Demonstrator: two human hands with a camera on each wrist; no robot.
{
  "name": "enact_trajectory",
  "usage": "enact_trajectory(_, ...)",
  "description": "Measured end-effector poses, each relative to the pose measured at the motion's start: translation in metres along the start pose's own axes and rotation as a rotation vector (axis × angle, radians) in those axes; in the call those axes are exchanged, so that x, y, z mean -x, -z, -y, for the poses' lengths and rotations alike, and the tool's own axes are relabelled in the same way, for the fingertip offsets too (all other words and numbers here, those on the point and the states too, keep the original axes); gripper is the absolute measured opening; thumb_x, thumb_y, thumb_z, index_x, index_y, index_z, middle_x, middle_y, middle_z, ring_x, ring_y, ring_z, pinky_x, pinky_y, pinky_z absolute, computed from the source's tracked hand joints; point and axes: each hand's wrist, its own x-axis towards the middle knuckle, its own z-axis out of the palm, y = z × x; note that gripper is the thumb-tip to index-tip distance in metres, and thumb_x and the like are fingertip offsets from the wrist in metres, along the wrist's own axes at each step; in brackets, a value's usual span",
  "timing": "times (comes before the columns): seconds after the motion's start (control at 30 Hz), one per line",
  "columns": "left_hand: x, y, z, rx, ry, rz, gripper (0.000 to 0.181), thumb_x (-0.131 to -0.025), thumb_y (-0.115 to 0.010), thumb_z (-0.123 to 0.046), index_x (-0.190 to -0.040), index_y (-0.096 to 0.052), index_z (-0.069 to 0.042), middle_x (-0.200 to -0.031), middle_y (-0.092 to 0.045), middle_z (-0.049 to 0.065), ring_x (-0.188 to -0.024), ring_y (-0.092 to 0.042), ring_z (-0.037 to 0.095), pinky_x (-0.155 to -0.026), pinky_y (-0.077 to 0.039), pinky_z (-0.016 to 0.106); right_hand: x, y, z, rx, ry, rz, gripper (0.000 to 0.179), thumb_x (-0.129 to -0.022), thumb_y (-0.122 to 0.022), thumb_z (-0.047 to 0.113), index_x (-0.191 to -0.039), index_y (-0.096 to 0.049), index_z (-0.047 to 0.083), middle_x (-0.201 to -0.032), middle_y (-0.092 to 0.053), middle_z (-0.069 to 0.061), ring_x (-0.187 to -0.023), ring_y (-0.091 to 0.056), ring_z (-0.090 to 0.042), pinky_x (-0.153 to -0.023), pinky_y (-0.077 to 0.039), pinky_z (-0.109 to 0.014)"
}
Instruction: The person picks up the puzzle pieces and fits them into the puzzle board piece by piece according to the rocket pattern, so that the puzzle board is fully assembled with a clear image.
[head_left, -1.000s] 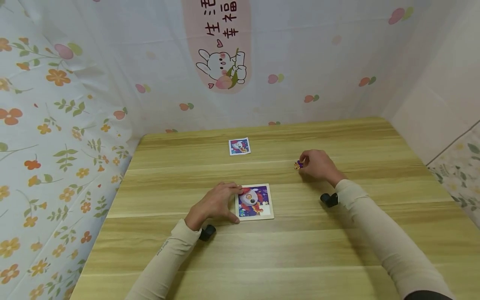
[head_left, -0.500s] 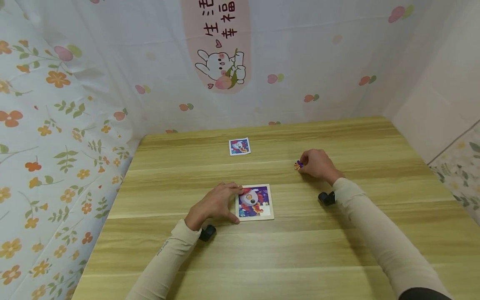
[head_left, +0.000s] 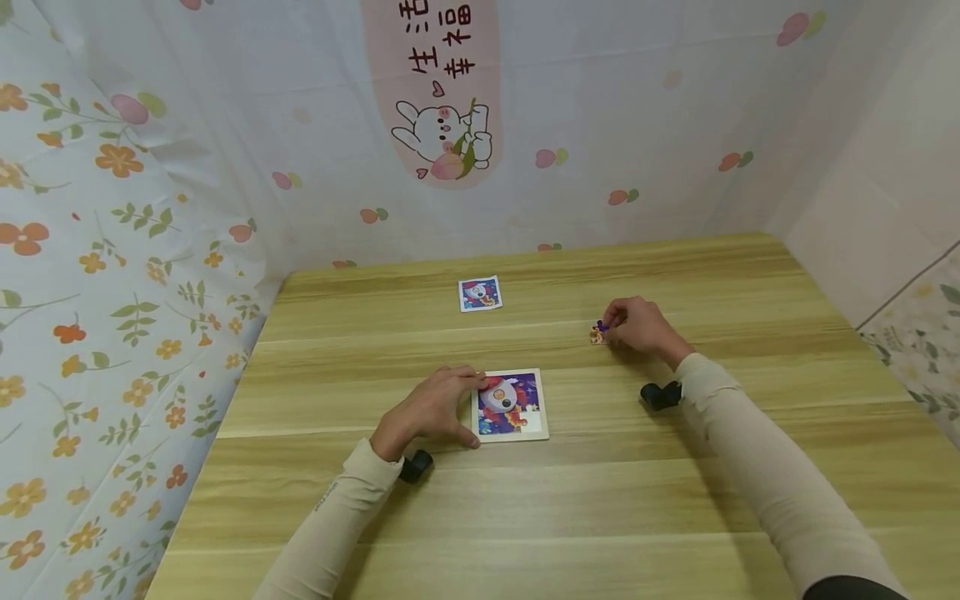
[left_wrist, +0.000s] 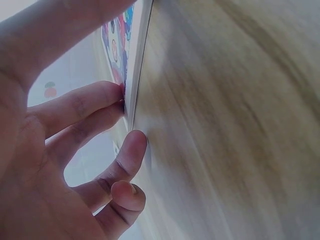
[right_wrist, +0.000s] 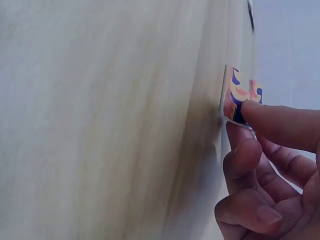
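My left hand [head_left: 431, 407] holds the left side of a square jigsaw puzzle board [head_left: 543, 405], thumb at its near corner and fingers at the far one. The board lies flat, showing a grey-white rounded figure on purple, with a pale gap at its lower right. In the left wrist view two fingertips [left_wrist: 114, 92] touch the board's edge. To the right, my right hand [head_left: 641, 323] pinches a jigsaw piece [head_left: 598, 333] between thumb and fingers. The right wrist view shows the piece [right_wrist: 242, 92] in yellow, orange and dark blue, close to the tabletop; part is hidden by the thumb.
A small picture card [head_left: 480, 294] with a similar design lies farther back on the wooden table [head_left: 570, 517]. Behind the table hangs a white printed curtain [head_left: 585, 108], and a floral cloth [head_left: 112, 333] hangs at the left.
The right hand shifts very slightly, and more of the jigsaw piece shows beside its fingers. The left hand and the board stay in place.
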Motion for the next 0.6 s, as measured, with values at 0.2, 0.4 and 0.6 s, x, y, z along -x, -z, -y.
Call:
enact_trajectory(0.2,0.0000,0.0005,0.0001,-0.007,0.003,0.001,0.089,-0.066,-0.094,-0.036,-0.143,-0.057,-0.010,-0.148,-0.055,0.010,-0.136,-0.049,0.034,-0.116,-0.040,0.048,0.0027,0.0015,0.0010,-0.056,-0.032,0.010,0.015,-0.091,-0.066,0.004,-0.105,-0.066,0.000,-0.089,-0.068,-0.012,-0.064,-0.061,-0.016,-0.058,-0.050,-0.027)
enact_trajectory(0.4,-0.0001,0.0008,0.0006,-0.014,-0.001,-0.001,0.090,-0.066,-0.094,-0.036,-0.143,-0.056,-0.009,-0.148,-0.055,0.010,-0.136,-0.049,0.034,-0.116,-0.040,0.048,0.0042,0.0022,0.0035,-0.099,-0.023,0.031,0.029,-0.090,-0.063,0.000,-0.118,-0.068,0.003,-0.093,-0.070,-0.016,-0.065,-0.061,-0.019,-0.060,-0.050,-0.030)
enact_trajectory(0.6,0.0004,-0.0005,0.0013,-0.021,0.001,-0.004,0.091,-0.066,-0.094,-0.037,-0.144,-0.055,-0.010,-0.149,-0.054,0.010,-0.137,-0.048,0.033,-0.116,-0.039,0.048,0.0059,-0.0014,0.0029,-0.111,-0.017,0.037,0.024,-0.091,-0.064,0.002,-0.113,-0.071,0.005,-0.089,-0.072,-0.015,-0.063,-0.060,-0.018,-0.059,-0.050,-0.030)
